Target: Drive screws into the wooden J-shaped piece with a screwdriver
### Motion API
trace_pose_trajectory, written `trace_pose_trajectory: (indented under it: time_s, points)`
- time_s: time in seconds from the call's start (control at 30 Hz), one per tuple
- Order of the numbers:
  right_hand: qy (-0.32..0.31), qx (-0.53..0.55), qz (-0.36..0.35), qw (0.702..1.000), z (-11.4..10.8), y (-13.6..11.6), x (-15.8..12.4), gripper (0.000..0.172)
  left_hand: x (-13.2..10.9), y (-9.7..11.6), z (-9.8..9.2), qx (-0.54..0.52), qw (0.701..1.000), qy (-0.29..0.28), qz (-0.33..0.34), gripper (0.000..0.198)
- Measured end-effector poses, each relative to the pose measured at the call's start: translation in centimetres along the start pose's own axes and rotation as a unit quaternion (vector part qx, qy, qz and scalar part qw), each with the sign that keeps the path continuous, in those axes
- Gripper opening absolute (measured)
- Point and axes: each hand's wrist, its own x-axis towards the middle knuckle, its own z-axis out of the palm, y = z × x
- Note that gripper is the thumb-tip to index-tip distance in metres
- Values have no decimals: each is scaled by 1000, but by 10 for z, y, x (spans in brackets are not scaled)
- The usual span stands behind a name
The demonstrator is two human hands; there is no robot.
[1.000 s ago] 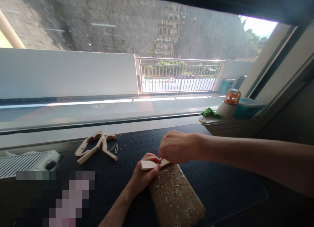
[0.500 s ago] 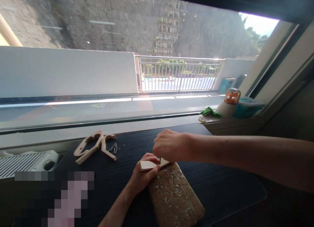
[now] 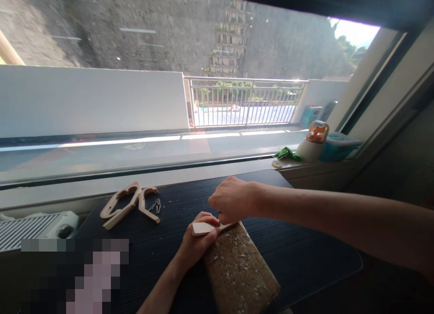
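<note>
A pale, flat wooden piece [image 3: 200, 228] with an angled end lies across the far end of a worn, pitted wooden board [image 3: 242, 268]. My left hand [image 3: 198, 241] is closed on this piece, thumb on the near side and fingers on the far side. Directly above it is my right hand [image 3: 233, 198], curled into a fist with the knuckles up. A short, dark, thin metal shaft [image 3: 219, 223] shows beneath the fist and meets the piece by my left fingertips. What my right fingers grip is hidden by the hand.
Curved pale wooden parts [image 3: 122, 207] and several screws [image 3: 156, 206] lie at the left of the black table [image 3: 305, 241]. On the sill stand a white bottle with an orange top [image 3: 312, 146], a green cloth [image 3: 287, 154] and a teal box [image 3: 339, 146]. A white heater-like unit [image 3: 44, 228] is at left.
My right fist has turned slightly and sunk closer to the wooden piece, so less of the metal shaft shows. My left hand keeps its hold. The whole view has shifted a little.
</note>
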Motion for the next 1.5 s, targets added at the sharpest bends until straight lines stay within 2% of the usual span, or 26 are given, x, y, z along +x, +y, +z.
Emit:
trace_pose_trajectory:
  time_s: [0.1, 0.23, 0.33, 0.6, 0.8, 1.07, 1.2, 1.33, 1.5]
  points:
    - [-6, 9, -3, 1000, -7, 1, -5, 34, -1, -1, 0, 1, 1000, 1, 3, 9]
    - [6, -7, -40, 999, -11, -1, -6, 20, -2, -3, 0, -2, 1000, 4, -1, 9]
    - [10, -15, -52, 998, -9, -2, -3, 19, -1, -2, 0, 2, 1000, 6, -6, 10]
    - [16, -18, -9, 1000, 4, 3, 0, 19, -1, 1, -1, 10, 1000, 10, -1, 9]
    - [25, -25, -5, 999, -2, -4, -2, 20, -1, 0, 0, 7, 1000, 21, 5, 9]
    - [25, -3, -38, 999, -11, -8, -9, 18, -1, 1, -1, 10, 1000, 20, 7, 12]
    - [18, -8, -11, 1000, -6, -2, -6, 18, -1, -2, 0, 2, 1000, 20, 13, 12]
    - [26, -11, 20, 999, 0, 1, -7, 24, -1, -1, 0, 3, 1000, 20, 7, 12]
    - [31, -20, 21, 999, -6, -4, -10, 22, -1, -2, 0, 10, 999, 28, 12, 12]
